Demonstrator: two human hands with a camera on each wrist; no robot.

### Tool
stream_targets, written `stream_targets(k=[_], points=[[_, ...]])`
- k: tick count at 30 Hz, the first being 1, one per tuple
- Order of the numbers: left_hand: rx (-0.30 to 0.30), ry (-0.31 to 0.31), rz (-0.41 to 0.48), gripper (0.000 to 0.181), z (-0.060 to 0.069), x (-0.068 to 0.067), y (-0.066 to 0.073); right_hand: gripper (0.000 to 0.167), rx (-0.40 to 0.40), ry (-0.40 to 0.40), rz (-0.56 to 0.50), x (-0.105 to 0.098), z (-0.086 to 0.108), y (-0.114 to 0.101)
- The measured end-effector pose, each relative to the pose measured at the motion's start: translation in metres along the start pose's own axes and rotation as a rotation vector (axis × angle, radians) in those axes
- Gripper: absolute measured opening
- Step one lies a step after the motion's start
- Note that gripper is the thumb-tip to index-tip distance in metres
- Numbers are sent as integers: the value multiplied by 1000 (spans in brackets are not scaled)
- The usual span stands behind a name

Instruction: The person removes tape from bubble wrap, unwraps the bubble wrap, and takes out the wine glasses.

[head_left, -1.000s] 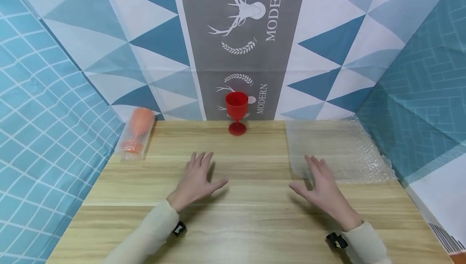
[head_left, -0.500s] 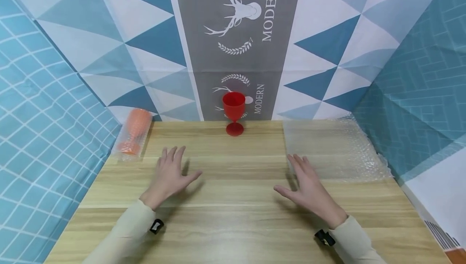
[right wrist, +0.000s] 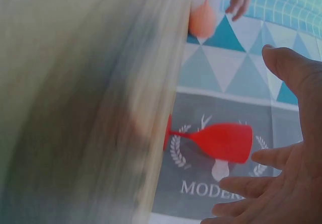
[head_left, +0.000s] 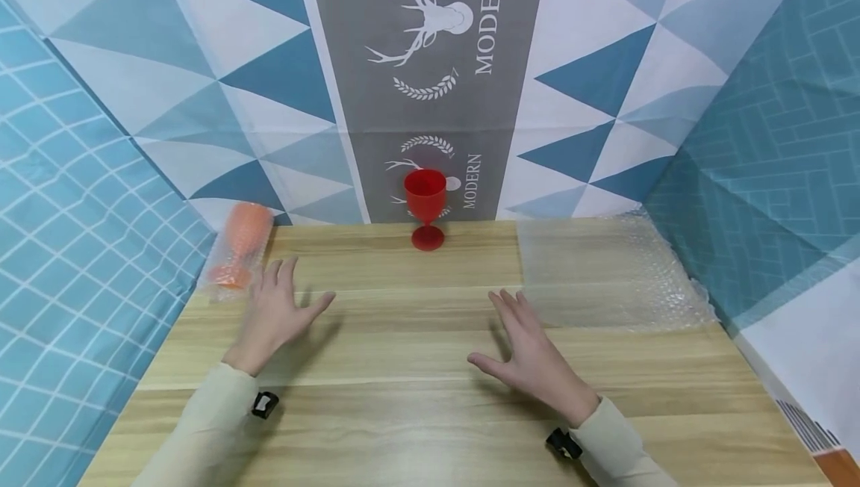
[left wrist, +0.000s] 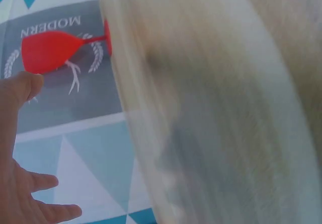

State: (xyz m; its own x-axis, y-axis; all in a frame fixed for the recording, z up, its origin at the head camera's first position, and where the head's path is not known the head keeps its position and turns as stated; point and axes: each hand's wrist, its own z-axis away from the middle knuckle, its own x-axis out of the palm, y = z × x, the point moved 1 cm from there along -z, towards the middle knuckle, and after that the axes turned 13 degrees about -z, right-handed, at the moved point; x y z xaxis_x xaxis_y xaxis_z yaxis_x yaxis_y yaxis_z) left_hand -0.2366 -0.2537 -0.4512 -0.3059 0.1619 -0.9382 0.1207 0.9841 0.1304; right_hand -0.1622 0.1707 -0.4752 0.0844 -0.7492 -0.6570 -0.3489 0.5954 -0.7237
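Note:
My left hand [head_left: 270,317] hovers over the left part of the table, fingers spread and thumb out, holding nothing. Just beyond its fingertips lies an orange goblet [head_left: 245,231] wrapped in bubble wrap; whether they touch it I cannot tell. Upright by the back wall stands a red plastic goblet [head_left: 426,199], which both wrist views show too. My right hand [head_left: 532,358], its fingers also extended and holding nothing, is over the table right of centre. To its upper right a sheet of clear bubble wrap [head_left: 591,270] lies flat.
The wooden table [head_left: 403,367] reaches back to a patterned wall cloth [head_left: 269,84]. A blue grid-patterned cloth [head_left: 80,233] borders the left side, and a teal cloth [head_left: 766,158] borders the right.
My left hand has moved left and slightly forward, close to the wrapped orange goblet. The right hand has shifted left, off the bubble wrap sheet's edge. Both goblets stay put; the view has shifted slightly.

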Motion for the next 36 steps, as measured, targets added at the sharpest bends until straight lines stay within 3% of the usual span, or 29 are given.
stream_targets(k=[5,17,25,30,36], points=[[8,49,-7,99,-6,-6,-8,102,-19,-5,-6,8,1,-6],[-34,37,17,102,-18,-11,-36,103,-32,-50,-55,22,-2,-13],[-71,63,-40,84,-31,-14,-63,103,-51,-72,-61,32,-8,-15],[-155,-14,-24,91,-34,-16,-76,105,-45,-96,-56,36,-8,-15],[-179,-67,-18,94,-33,-10,-91,106,-31,-128,-62,39,-7,-18]])
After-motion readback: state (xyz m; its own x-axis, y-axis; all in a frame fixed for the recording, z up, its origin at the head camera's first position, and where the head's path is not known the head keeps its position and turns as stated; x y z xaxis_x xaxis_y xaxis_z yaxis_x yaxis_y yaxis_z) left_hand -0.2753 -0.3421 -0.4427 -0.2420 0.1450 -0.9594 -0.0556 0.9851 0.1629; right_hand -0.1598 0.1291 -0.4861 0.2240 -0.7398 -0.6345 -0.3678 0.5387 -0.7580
